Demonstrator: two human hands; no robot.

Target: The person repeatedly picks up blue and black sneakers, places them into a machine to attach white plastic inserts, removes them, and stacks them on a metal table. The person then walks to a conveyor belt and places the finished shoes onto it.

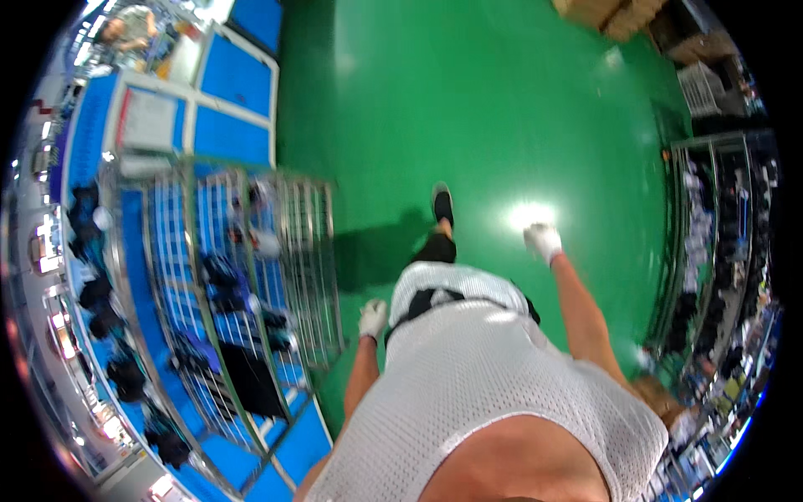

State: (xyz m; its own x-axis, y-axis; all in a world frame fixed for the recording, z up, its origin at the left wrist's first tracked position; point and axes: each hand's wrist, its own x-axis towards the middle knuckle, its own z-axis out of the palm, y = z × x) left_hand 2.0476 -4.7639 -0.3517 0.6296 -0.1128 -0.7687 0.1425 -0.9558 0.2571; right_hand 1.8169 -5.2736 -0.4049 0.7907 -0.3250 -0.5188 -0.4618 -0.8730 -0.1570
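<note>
My left hand [373, 319], in a white glove, hangs low beside my left hip. Its fingers look curled in, and I see nothing held. The nearest thing to it is a metal wire rack [311, 259] on the left, apart from the hand. Farther forward on my right, my right hand [544, 240] swings over the floor, also white-gloved. Its fingers are loosely closed and a little blurred, with no object showing. One dark shoe [442, 203] is stepping ahead of me on the green floor [477, 100].
Dark items [224, 280] and a black panel [249, 378] lie on the wire rack. Blue-and-white cabinets [237, 75] stand ahead left, where a person [130, 33] is at work. Loaded shelves [711, 243] line the right side. Cardboard boxes [615, 15] sit at the far right.
</note>
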